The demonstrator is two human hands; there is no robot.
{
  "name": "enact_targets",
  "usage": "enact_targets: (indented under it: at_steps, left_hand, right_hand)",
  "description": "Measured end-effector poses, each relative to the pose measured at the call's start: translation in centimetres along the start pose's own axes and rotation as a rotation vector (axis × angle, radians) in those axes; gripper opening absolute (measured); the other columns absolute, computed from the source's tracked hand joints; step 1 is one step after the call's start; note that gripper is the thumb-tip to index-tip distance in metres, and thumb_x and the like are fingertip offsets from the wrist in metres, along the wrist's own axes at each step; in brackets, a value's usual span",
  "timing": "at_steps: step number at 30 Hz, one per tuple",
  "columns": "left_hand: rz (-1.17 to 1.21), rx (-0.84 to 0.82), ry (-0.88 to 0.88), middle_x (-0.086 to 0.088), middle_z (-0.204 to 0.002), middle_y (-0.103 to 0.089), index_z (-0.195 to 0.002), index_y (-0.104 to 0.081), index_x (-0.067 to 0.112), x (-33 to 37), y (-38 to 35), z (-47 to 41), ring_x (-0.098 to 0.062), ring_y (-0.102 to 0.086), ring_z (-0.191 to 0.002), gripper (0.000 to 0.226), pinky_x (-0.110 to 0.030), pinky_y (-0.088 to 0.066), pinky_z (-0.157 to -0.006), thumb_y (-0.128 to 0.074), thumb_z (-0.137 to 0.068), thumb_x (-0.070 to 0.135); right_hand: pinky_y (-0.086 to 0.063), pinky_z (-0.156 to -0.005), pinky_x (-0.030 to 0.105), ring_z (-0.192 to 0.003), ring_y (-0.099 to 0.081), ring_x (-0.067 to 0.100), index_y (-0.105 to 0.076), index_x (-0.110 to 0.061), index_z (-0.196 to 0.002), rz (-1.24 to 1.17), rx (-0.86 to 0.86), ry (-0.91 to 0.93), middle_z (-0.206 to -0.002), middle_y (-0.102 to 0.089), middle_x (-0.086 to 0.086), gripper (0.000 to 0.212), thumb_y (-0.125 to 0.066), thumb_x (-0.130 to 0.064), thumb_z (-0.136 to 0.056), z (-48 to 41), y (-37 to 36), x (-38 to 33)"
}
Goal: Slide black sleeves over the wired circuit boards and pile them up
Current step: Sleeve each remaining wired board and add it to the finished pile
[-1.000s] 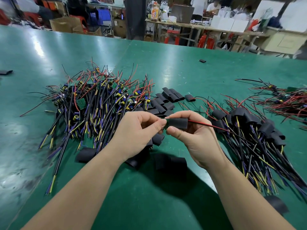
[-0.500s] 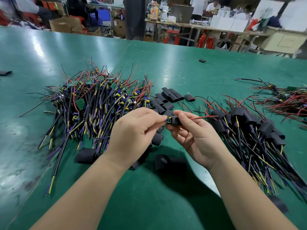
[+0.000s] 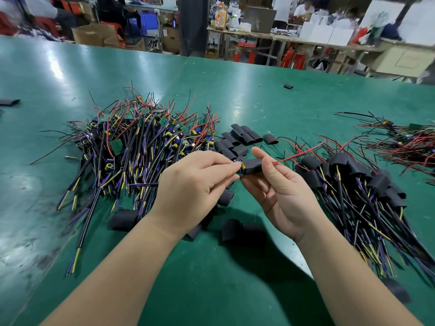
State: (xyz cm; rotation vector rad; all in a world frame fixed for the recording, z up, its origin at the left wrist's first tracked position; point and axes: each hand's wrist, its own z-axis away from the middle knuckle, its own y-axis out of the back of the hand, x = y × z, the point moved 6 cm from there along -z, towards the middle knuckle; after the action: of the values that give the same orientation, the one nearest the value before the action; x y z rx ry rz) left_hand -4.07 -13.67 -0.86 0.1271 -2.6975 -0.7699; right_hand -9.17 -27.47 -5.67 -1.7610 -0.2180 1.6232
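Over the middle of the green table my two hands meet on one black sleeve (image 3: 253,166) with a circuit board partly inside it. My left hand (image 3: 193,184) pinches the board's exposed end, where a yellow and blue part shows. My right hand (image 3: 280,189) holds the sleeve between thumb and fingers; a red wire (image 3: 299,156) runs out of it to the right. A heap of bare wired boards (image 3: 131,151) lies to the left. Sleeved boards (image 3: 353,182) are piled on the right. Loose empty sleeves (image 3: 237,140) lie behind my hands.
More empty sleeves lie near my wrists, one sleeve (image 3: 123,218) at the left and another sleeve (image 3: 235,229) in the middle. A further tangle of red wires (image 3: 404,142) sits at the far right. Single sleeves lie far back (image 3: 288,86) and at the left edge (image 3: 9,102).
The sleeve has been pushed further along the board, the board's end now showing at its left. My right hand's fingers have opened up around the sleeve and the red wire has tilted upward.
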Motion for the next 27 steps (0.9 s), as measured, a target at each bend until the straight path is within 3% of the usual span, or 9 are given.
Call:
enact_targets:
  at_steps: [7, 12, 16, 20, 24, 27]
  left_hand:
    - [0.003, 0.022, 0.008, 0.0, -0.091, -0.072, -0.097, -0.076, 0.01, -0.2, -0.2, 0.1, -0.02, -0.066, -0.083, 0.018, -0.034, -0.054, -0.074, -0.073, -0.082, 0.018]
    - [0.254, 0.08, 0.311, 0.01, -0.093, -0.072, -0.104, -0.073, 0.015, -1.4, -0.3, 0.1, 0.0, -0.067, -0.085, 0.024, -0.024, -0.054, -0.079, -0.071, -0.082, 0.024]
    - [0.354, 0.122, 0.405, 0.022, -0.093, -0.068, -0.106, -0.072, 0.02, -1.6, -0.6, 0.4, 0.007, -0.066, -0.084, 0.023, -0.011, -0.049, -0.078, -0.071, -0.083, 0.017]
    - [0.397, 0.105, 0.344, 0.015, -0.096, -0.068, -0.109, -0.069, 0.015, -1.3, -0.6, 0.1, 0.006, -0.064, -0.088, 0.024, -0.01, -0.046, -0.081, -0.067, -0.085, 0.012]
    - [0.267, 0.127, 0.214, 0.005, -0.087, -0.071, -0.105, -0.072, 0.009, -0.7, -0.2, 0.1, -0.006, -0.063, -0.073, 0.02, -0.016, -0.048, -0.069, -0.067, -0.086, 0.011]
    - [0.272, 0.152, 0.202, 0.003, -0.087, -0.07, -0.105, -0.072, 0.008, -0.7, -0.1, 0.1, -0.007, -0.063, -0.074, 0.021, -0.018, -0.049, -0.069, -0.067, -0.085, 0.01]
  right_hand:
    - [-0.057, -0.069, 0.024, -0.07, -0.07, 0.015, -0.071, -0.016, -0.1, 0.056, 0.004, -0.01, -0.078, -0.073, 0.006, 0.028, -0.058, -0.026, -0.078, 0.0, -0.2, 0.3]
    - [-0.055, -0.063, 0.019, -0.068, -0.07, 0.01, -0.069, -0.015, -0.101, 0.02, 0.01, 0.066, -0.086, -0.074, 0.005, 0.028, -0.06, -0.017, -0.075, 0.0, 0.1, -0.7]
    - [-0.056, -0.063, 0.019, -0.07, -0.071, 0.011, -0.078, -0.016, -0.085, 0.027, -0.017, 0.101, -0.086, -0.075, 0.005, 0.022, -0.059, -0.013, -0.074, 0.1, -0.2, -0.8]
    - [-0.055, -0.062, 0.018, -0.071, -0.071, 0.01, -0.079, -0.019, -0.083, 0.044, -0.021, 0.107, -0.081, -0.075, 0.003, 0.022, -0.061, -0.013, -0.072, 0.3, -0.4, -0.8]
    - [-0.055, -0.06, 0.016, -0.075, -0.071, 0.008, -0.079, -0.024, -0.081, 0.067, -0.012, 0.11, -0.083, -0.075, 0.0, 0.021, -0.067, -0.019, -0.064, 0.4, -0.5, -0.8]
    - [-0.054, -0.056, 0.015, -0.075, -0.071, 0.008, -0.079, -0.026, -0.082, 0.086, -0.013, 0.109, -0.083, -0.075, -0.002, 0.027, -0.073, -0.026, -0.055, 0.4, -0.7, -0.6]
